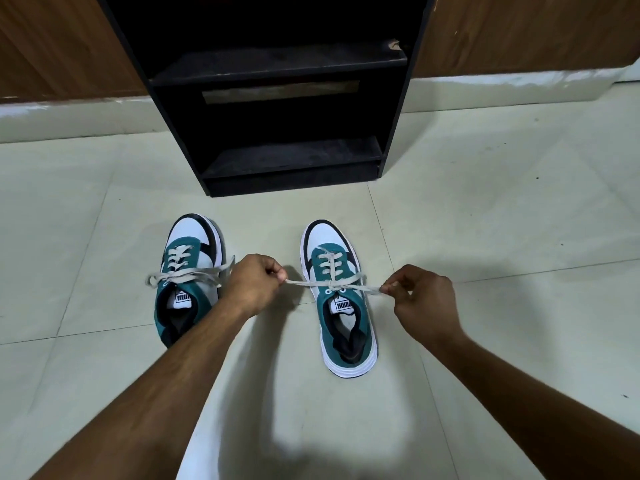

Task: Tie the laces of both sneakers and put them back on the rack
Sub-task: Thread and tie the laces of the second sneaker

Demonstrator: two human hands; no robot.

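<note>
Two teal, white and black sneakers stand side by side on the floor, toes toward a black rack point(277, 161). On the left sneaker point(188, 271) the beige laces lie in a bow across the tongue. Over the right sneaker point(341, 306) the lace point(330, 284) is crossed at the top eyelets and stretched out sideways. My left hand point(252, 284) pinches its left end, and my right hand point(420, 299) pinches its right end. Both hands hover just above the floor on either side of the right sneaker.
The rack stands against a brown wooden wall point(519, 32), with two dark shelves that hold nothing. Pale green floor tiles point(485, 209) spread around the sneakers. My forearms reach in from the bottom edge.
</note>
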